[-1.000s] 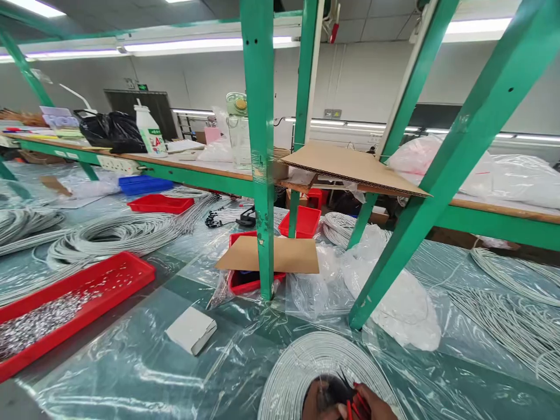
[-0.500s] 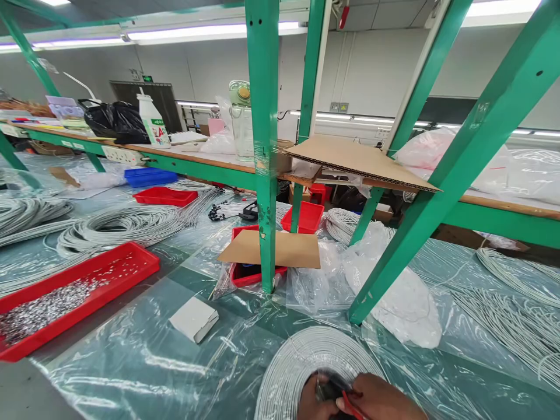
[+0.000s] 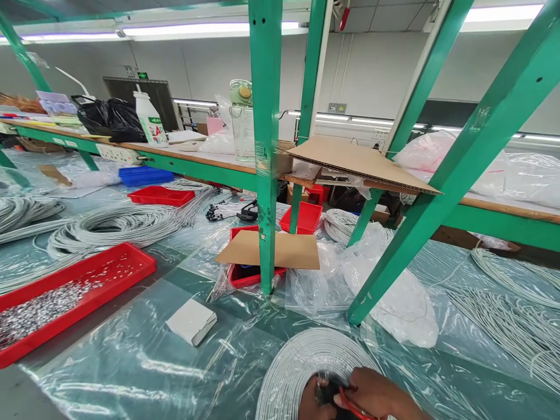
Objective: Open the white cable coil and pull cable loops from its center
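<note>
Plastic-sheeted workbench [image 3: 144, 373] under green steel posts [image 3: 266, 146]. Grey cable coil [image 3: 301, 361] lies just in front of the nearest post, at the bottom edge. Both hands meet at the coil's centre — left hand [image 3: 311, 403] pinched on a dark bundle of cable ends [image 3: 327, 389], right hand [image 3: 377, 398] closed around a red-handled tool [image 3: 350, 405]. Small white box [image 3: 191, 321] left of the coil; red tray of metal bits [image 3: 65, 297] farther left.

Over the last second we see our right hand [image 3: 376, 396] rise further into view at the bottom edge and slide over the black bundle [image 3: 328, 392] with the red-handled tool [image 3: 352, 407], while our left hand [image 3: 311, 405] shows less against the grey cable coil [image 3: 301, 361].
</note>
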### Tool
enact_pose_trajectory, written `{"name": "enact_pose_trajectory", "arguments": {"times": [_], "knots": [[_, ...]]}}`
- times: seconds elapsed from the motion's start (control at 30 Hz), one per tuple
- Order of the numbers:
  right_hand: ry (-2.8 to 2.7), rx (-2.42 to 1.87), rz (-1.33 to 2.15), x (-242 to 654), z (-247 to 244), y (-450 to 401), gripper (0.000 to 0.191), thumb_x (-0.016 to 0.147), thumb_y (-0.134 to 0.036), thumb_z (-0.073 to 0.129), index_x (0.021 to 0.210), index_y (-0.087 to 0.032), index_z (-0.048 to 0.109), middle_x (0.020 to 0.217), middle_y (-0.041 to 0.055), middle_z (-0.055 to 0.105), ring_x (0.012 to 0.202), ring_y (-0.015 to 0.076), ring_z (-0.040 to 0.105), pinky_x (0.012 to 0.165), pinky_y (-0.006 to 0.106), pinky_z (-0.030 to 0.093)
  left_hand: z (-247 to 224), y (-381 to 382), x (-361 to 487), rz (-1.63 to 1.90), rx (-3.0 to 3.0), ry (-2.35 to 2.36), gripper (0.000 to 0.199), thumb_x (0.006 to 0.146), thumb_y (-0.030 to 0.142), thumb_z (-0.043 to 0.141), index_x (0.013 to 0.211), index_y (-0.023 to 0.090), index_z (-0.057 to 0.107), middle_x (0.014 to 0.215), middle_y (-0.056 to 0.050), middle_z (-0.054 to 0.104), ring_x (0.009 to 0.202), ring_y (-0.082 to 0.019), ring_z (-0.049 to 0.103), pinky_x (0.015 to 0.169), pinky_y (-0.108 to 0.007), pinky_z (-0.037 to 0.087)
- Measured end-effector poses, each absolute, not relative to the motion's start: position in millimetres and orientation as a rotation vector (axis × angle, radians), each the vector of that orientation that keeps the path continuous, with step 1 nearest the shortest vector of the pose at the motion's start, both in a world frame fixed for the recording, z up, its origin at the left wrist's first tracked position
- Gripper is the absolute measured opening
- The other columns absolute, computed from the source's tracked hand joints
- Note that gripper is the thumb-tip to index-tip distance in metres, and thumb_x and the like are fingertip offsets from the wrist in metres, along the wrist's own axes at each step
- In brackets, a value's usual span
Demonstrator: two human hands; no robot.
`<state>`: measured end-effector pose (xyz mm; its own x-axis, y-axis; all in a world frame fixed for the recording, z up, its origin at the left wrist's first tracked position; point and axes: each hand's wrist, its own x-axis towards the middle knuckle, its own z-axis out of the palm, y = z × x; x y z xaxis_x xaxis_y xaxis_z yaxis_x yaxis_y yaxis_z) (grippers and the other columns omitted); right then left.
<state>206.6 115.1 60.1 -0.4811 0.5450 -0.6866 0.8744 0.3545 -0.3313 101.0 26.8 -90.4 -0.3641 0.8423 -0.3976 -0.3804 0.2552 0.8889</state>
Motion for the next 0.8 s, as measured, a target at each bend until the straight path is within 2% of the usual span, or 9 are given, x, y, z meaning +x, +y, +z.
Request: {"name": "enact_pose_trajectory", "arguments": {"times": [0.17,0.43,0.53,0.67,0.8], "knots": [[2.075,1.244,-0.933,198,65,115,0.044,0.076,-0.042,0.048,0.041,-0.018,0.037,0.037,-0.002,0.036,0.031,0.0095,0.038,0.035,0.023,0.032,-92,28,107,1.425,0.471,1.389,0.03,0.043,0.006,0.065,0.068,0.02,0.056,0.066,0.0,0.064,0.074,-0.024,0.06,0.074,-0.032,0.042],[2.317,1.204,-0.801,199,60,119,0.048,0.067,-0.04,0.062,0.041,-0.017,0.028,0.04,-0.0058,0.018,0.044,0.0065,0.018,0.045,0.028,0.015,-90,28,109,1.451,0.461,1.324,0.029,0.044,0.013,0.068,0.07,0.019,0.055,0.064,-0.001,0.064,0.072,-0.025,0.061,0.073,-0.034,0.043],[2.352,1.2,-0.832,203,56,123,0.049,0.063,-0.038,0.066,0.039,-0.016,0.029,0.039,-0.0062,0.013,0.044,0.0062,0.016,0.045,0.028,0.012,-85,27,106,1.423,0.458,1.342,0.029,0.043,0.009,0.063,0.069,0.019,0.055,0.063,0.001,0.063,0.068,-0.023,0.06,0.069,-0.032,0.042],[2.39,1.204,-0.86,207,51,127,0.047,0.059,-0.035,0.07,0.039,-0.016,0.031,0.037,-0.007,0.014,0.043,0.0059,0.018,0.044,0.027,0.013,-74,25,101,1.373,0.461,1.37,0.036,0.039,0.002,0.051,0.069,0.02,0.057,0.059,0.005,0.061,0.06,-0.018,0.055,0.06,-0.028,0.038],[2.434,1.155,-0.884,209,50,131,0.05,0.057,-0.03,0.074,0.039,-0.016,0.029,0.037,-0.0073,0.015,0.043,0.0056,0.018,0.045,0.027,0.013,-65,25,99,1.348,0.477,1.366,0.036,0.039,0.002,0.049,0.069,0.02,0.056,0.06,0.005,0.061,0.061,-0.018,0.055,0.062,-0.028,0.038]]}}
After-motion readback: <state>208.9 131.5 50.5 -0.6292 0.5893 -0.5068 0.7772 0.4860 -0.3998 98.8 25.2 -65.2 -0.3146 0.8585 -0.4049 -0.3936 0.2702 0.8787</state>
